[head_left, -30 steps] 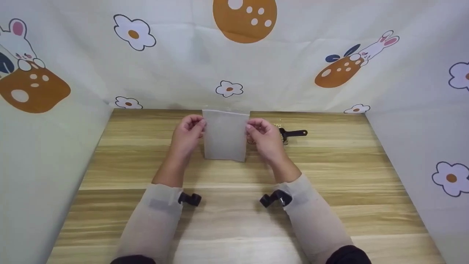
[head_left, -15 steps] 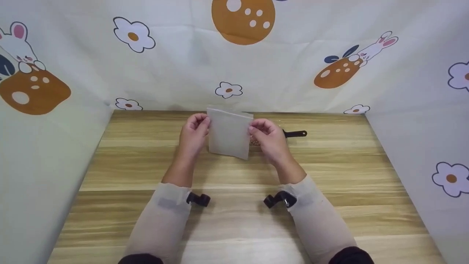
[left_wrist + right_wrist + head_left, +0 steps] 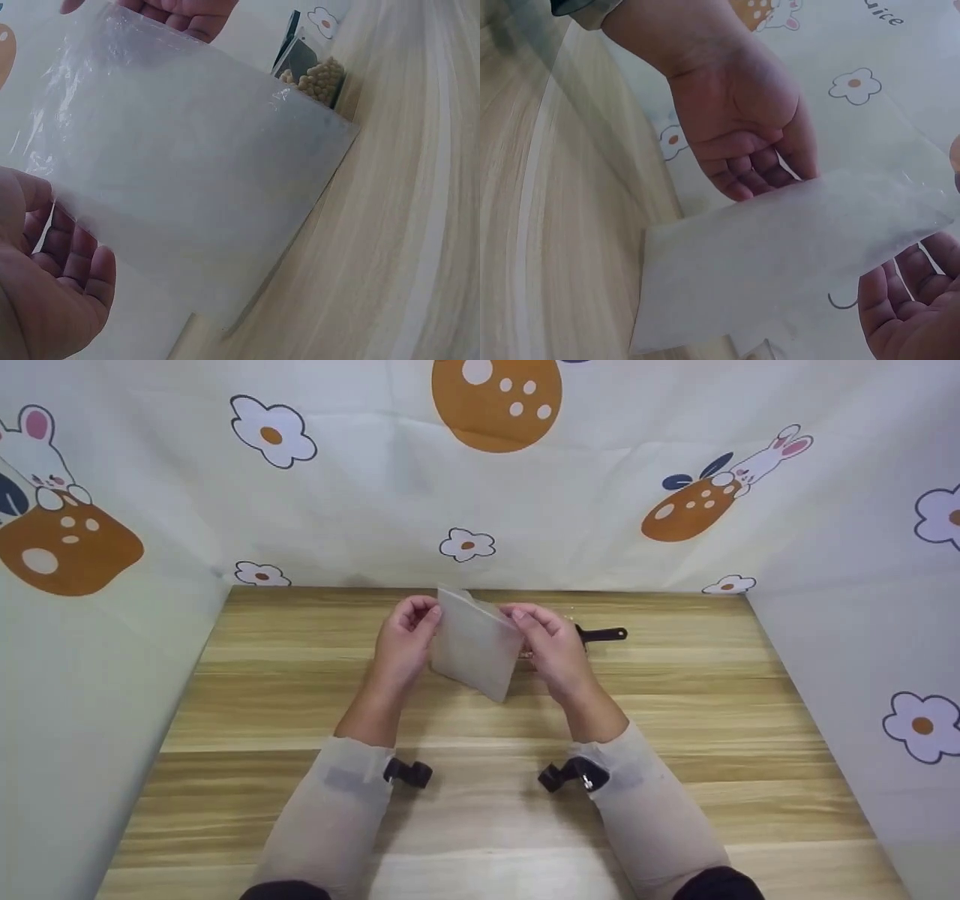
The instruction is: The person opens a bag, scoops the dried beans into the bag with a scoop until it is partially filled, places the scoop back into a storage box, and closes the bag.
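Note:
A frosted, see-through plastic bag (image 3: 478,649) is held up over the table, tilted, its upper edge sloping down to the right in the head view. My left hand (image 3: 405,641) pinches its left edge near the top between thumb and fingers. On the opposite side my right hand (image 3: 553,649) pinches the upper right edge. The left wrist view shows the bag (image 3: 202,165) broad and flat-looking, with glossy clear film by its top. Behind it stands a clear container of pale, bean-like pieces (image 3: 322,81), mostly hidden by the bag and right hand in the head view.
A black scoop handle (image 3: 606,634) sticks out to the right of the right hand, from the container. The wood-grain table (image 3: 480,825) ends at a printed cloth backdrop (image 3: 360,502), which also rises on both sides.
The bag has turned and tilted, its upper left corner now higher than the right. Both hands have shifted slightly right, and the right hand's fingers now lie nearer the bag's top corner.

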`<state>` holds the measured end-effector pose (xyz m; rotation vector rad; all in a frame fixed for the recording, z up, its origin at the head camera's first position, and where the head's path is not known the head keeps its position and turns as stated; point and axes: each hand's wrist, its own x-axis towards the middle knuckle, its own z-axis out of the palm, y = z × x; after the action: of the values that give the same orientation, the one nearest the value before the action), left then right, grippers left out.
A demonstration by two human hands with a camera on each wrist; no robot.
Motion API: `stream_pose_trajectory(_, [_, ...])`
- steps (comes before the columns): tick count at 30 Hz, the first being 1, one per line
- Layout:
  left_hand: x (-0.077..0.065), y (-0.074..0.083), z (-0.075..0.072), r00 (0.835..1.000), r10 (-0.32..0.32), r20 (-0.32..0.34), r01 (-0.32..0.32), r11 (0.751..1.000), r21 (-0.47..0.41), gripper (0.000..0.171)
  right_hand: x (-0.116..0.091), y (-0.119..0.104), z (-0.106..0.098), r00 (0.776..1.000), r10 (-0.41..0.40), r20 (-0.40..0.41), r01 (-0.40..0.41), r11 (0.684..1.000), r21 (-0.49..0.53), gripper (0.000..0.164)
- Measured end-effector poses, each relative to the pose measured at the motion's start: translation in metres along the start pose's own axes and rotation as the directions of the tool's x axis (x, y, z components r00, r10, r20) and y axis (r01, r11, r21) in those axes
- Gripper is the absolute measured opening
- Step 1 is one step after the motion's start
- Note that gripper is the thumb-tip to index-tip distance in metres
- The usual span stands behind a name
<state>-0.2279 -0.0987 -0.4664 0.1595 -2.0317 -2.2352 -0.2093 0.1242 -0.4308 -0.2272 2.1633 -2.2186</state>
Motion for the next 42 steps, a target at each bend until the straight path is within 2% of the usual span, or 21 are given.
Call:
stream_pose_trajectory(5, [-0.006, 0.001, 0.006, 0.998, 0.069, 0.01, -0.07, 0.994, 0.079, 0.016, -0.004, -0.007, 0.001, 0.998, 0.031, 0.046, -0.034, 0.996, 0.078, 0.039])
stream_pose_trajectory(8, [-0.012, 0.004, 0.011, 0.994, 0.107, 0.008, -0.107, 0.987, 0.119, 0.022, -0.005, -0.011, 0.001, 0.997, 0.051, 0.054, -0.056, 0.995, 0.083, 0.041])
stream_pose_trajectory(13, [-0.024, 0.014, 0.02, 0.989, 0.144, 0.03, -0.146, 0.986, 0.075, 0.032, -0.006, -0.013, 0.003, 0.997, 0.059, 0.054, -0.062, 0.996, 0.06, 0.042])
stream_pose_trajectory(16, [-0.031, 0.021, 0.025, 0.987, 0.153, 0.056, -0.156, 0.987, 0.048, 0.032, -0.007, -0.014, 0.004, 0.994, 0.069, 0.083, -0.077, 0.993, 0.089, 0.041])
stream_pose_trajectory(20, [-0.042, 0.029, 0.032, 0.984, 0.135, 0.117, -0.138, 0.99, 0.017, 0.026, -0.009, -0.014, 0.005, 0.991, 0.077, 0.114, -0.092, 0.987, 0.131, 0.039])
stream_pose_trajectory(25, [-0.049, 0.035, 0.037, 0.982, 0.079, 0.17, -0.077, 0.997, -0.02, 0.022, -0.011, -0.014, 0.007, 0.988, 0.069, 0.135, -0.092, 0.98, 0.174, 0.035])
stream_pose_trajectory(32, [-0.051, 0.037, 0.039, 0.986, 0.048, 0.161, -0.045, 0.999, -0.022, 0.024, -0.01, -0.012, 0.01, 0.989, 0.074, 0.126, -0.096, 0.978, 0.184, 0.028])
stream_pose_trajectory(42, [-0.052, 0.038, 0.039, 0.987, 0.014, 0.16, -0.008, 0.999, -0.038, 0.025, -0.012, -0.014, 0.013, 0.989, 0.073, 0.126, -0.093, 0.983, 0.157, 0.029])
